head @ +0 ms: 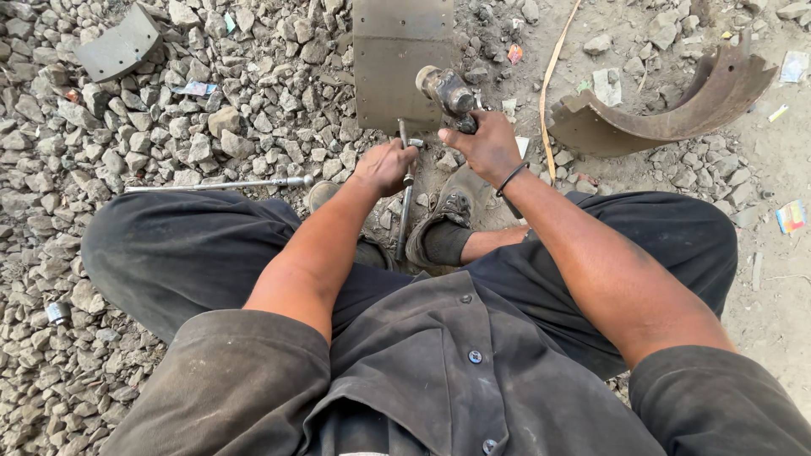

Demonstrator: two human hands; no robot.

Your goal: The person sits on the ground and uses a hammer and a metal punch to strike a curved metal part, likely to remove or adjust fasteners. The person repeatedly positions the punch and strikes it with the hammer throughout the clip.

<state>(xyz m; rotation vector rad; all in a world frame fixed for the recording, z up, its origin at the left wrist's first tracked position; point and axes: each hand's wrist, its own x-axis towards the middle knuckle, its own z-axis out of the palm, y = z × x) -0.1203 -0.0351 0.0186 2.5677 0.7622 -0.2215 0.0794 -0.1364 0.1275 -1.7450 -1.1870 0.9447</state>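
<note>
**Head cam: two hands on one rod and a greasy cylinder, sat in the gravel**

Head view looks straight down at someone sitting on crushed stone, legs folded, dark work clothes. Both hands are out front, near each other but not touching. The left hand point(384, 166) is wrapped shut around a thin steel rod point(405, 211) that runs down toward the shoe point(448, 215). The right hand point(488, 145), with a black band on the wrist, is clamped on the lower end of a dirty metal cylinder point(445, 89), which angles up over the edge of a flat brown plate point(397, 59) lying on the stones.

My read: this is the fit-or-loosen stage, with the rod steadied by one hand while the other works the cylinder against it. I can't tell whether the two parts are actually joined; the meeting point is hidden behind the knuckles. Whatever comes after probably needs a firm brace on the rod so it doesn't spin or kick sideways, plus a turn or push from the right wrist along the cylinder's line. Loose gravel underneath isn't a great base, so slipping looks like the risk.

Other stuff lying about: a long extension bar point(220, 183) just left of the knee, a curved rusty brake shoe point(676, 114) well off to the right, and a grey lining piece point(118, 46) top left.
</note>
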